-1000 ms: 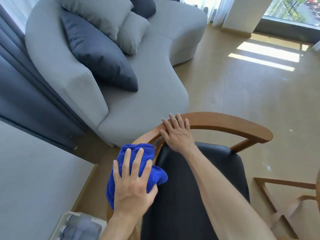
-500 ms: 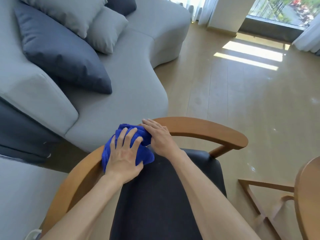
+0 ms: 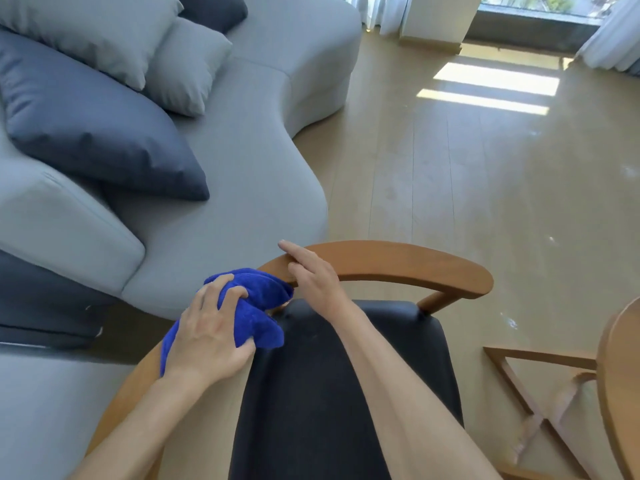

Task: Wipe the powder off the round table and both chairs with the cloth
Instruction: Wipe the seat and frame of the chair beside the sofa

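Note:
A wooden chair (image 3: 398,263) with a curved backrest rail and a black seat (image 3: 329,393) fills the lower middle of the view. A bunched blue cloth (image 3: 258,303) lies on the left part of the rail. My left hand (image 3: 207,336) grips the cloth, fingers curled into its folds. My right hand (image 3: 311,277) rests on the rail just right of the cloth, fingers straight along the wood. The round table's wooden edge (image 3: 620,386) shows at the far right. No powder can be made out on the chair.
A grey curved sofa (image 3: 221,188) with a dark blue cushion (image 3: 93,133) and grey cushions stands close behind the chair. The table's wooden leg frame (image 3: 540,393) is at lower right. Bare wood floor (image 3: 485,188) stretches toward a sunlit window.
My left hand went from lying flat on the cloth to gripping it bunched on the rail. My right hand slid slightly right along the rail, off the cloth. The view shifted right.

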A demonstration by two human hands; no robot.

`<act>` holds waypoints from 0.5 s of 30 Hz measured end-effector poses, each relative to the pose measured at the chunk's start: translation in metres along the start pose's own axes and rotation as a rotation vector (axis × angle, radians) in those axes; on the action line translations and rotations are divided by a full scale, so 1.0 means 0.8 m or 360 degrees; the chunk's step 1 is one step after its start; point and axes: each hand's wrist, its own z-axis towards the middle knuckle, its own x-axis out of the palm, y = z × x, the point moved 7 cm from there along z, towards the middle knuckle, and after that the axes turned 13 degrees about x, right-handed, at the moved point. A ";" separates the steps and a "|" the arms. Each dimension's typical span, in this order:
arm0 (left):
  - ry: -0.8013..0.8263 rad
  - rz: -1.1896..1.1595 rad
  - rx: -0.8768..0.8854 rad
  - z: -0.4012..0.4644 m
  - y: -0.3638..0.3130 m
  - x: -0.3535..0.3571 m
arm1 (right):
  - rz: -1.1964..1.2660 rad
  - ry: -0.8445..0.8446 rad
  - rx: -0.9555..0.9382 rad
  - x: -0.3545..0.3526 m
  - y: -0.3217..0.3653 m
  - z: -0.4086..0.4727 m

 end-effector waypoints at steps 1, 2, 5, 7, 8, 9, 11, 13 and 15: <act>-0.0026 -0.0093 0.0011 0.014 -0.002 0.006 | 0.0137 0.0026 0.0054 -0.002 0.000 0.000; -0.0061 -0.0186 0.0002 0.027 -0.005 0.012 | 0.0212 0.0055 0.0073 -0.001 0.000 -0.002; -0.0164 -0.0336 -0.0013 0.059 -0.018 0.029 | 0.0333 0.0042 0.0054 -0.007 -0.001 -0.010; -0.0174 -0.0342 0.0026 0.073 -0.024 0.041 | 0.0240 -0.0058 -0.0022 -0.020 -0.002 -0.015; -0.0174 -0.0332 0.0043 0.079 -0.027 0.046 | 0.0148 -0.0117 -0.0079 -0.026 -0.003 -0.019; -0.0184 -0.0316 0.0064 0.087 -0.032 0.049 | 0.0051 -0.0183 -0.0141 -0.033 -0.004 -0.023; -0.0194 -0.0239 0.0134 0.107 -0.056 0.055 | -0.0194 -0.0364 -0.0269 -0.048 -0.004 -0.034; -0.0107 -0.0107 0.0233 0.132 -0.096 0.067 | -0.0408 -0.0592 -0.0296 -0.067 -0.011 -0.043; 0.0026 -0.0157 0.0300 0.155 -0.132 0.079 | -0.0491 -0.0782 -0.0177 -0.090 -0.023 -0.049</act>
